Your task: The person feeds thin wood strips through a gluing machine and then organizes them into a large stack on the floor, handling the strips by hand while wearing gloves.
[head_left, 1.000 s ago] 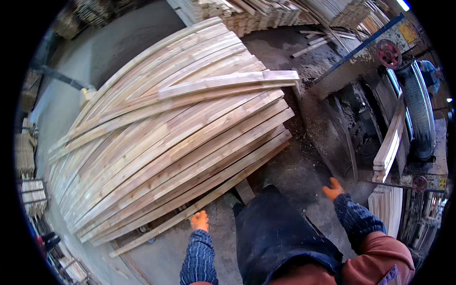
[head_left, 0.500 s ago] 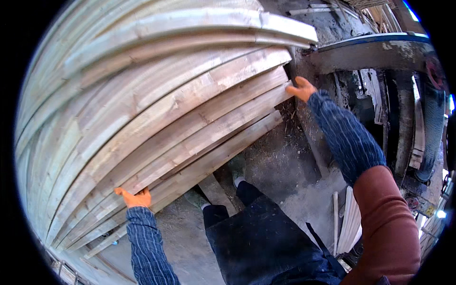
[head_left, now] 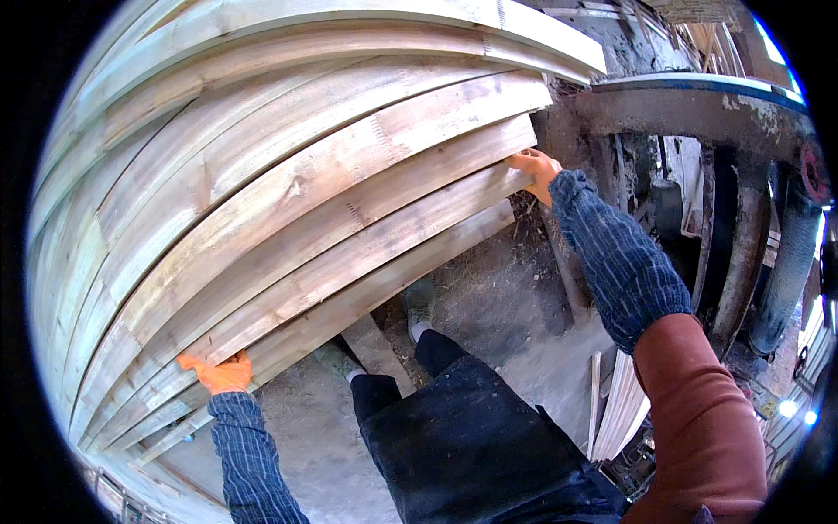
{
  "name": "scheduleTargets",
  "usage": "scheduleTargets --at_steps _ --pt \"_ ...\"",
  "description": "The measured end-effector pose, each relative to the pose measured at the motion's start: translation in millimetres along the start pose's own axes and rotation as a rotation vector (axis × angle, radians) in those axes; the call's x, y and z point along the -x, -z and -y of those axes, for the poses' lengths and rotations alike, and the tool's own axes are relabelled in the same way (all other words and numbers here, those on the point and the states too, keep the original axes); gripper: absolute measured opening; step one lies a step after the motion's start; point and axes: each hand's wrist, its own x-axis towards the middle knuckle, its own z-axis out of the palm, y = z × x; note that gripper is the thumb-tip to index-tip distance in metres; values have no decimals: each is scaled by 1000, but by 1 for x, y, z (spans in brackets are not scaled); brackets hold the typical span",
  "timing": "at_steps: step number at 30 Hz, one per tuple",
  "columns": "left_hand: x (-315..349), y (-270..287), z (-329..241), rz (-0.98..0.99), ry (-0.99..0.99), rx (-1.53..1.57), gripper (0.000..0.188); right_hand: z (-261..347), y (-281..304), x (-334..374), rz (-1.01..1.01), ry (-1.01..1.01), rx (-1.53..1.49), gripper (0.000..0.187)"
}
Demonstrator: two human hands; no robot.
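Observation:
Long pale wooden boards lie side by side in a stepped stack across the left and upper part of the head view. My right hand (head_left: 539, 172), in an orange glove, is closed around the far right end of a board (head_left: 371, 253), second from the near edge of the stack. Down at the left, my left hand (head_left: 220, 373), also gloved in orange, grips the near edge of what looks like the same board. Its fingertips go out of sight underneath. The nearest board (head_left: 410, 272) lies lower, just in front of it.
A rusty metal machine frame (head_left: 681, 109) with a blue edge stands at the right. Near my right elbow are several thin wood strips (head_left: 624, 402). My feet are on a dusty concrete floor (head_left: 497, 306) beside a narrow plank (head_left: 377, 354). Higher boards (head_left: 375, 44) overhang at the back.
Both hands have shifted a little left in the picture. My right hand's fingers now wrap the board's end, where before the thumb stood up beside it. The view has also shifted slightly.

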Motion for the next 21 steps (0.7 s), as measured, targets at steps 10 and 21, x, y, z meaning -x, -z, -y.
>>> scheduleTargets --at_steps 10,21 --pt "-8 9 -4 43 58 75 90 -57 -36 -18 -134 -762 -1212 47" --pt "89 121 9 178 76 279 85 64 24 90 229 -105 425 47"
